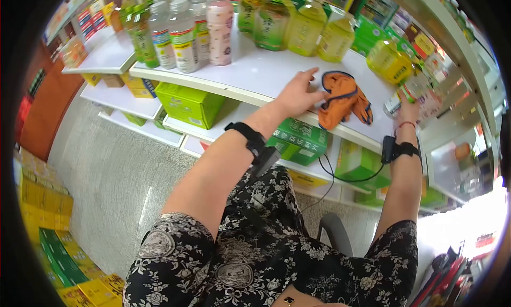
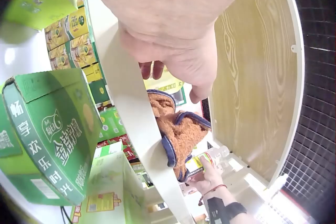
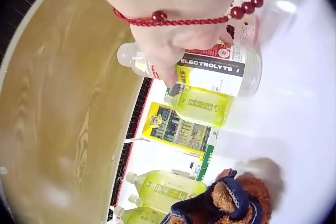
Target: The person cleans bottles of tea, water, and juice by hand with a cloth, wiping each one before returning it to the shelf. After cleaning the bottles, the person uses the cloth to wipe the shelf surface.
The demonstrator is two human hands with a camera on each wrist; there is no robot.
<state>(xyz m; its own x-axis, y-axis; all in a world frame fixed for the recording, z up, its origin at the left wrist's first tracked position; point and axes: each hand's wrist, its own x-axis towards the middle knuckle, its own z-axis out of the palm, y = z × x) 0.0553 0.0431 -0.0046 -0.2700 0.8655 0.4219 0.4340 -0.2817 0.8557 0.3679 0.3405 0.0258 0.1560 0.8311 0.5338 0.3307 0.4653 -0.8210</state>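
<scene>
An orange cloth with dark blue edging [image 1: 340, 97] [image 2: 184, 134] [image 3: 239, 200] lies crumpled over the shelf's front edge. Just left of it in the head view, my left hand [image 1: 301, 93] [image 2: 170, 35] is above the edge, fingers loosely bent and holding nothing. On the right, my right hand [image 1: 409, 113] [image 3: 178, 40] grips a clear bottle with a white and black label [image 1: 393, 105] [image 2: 214, 155] [image 3: 215, 71], which reads "ELECTROLYTE" in the right wrist view. A pink-patterned bottle [image 1: 428, 102] is close beside it.
Yellow-green bottles [image 1: 307, 27] stand at the shelf's back, and another [image 1: 388, 62] is near the right corner. Clear bottles [image 1: 182, 38] and a pink bottle [image 1: 220, 30] stand left. Green boxes [image 1: 301, 139] fill the lower shelf; a cable [image 1: 348, 180] hangs in front.
</scene>
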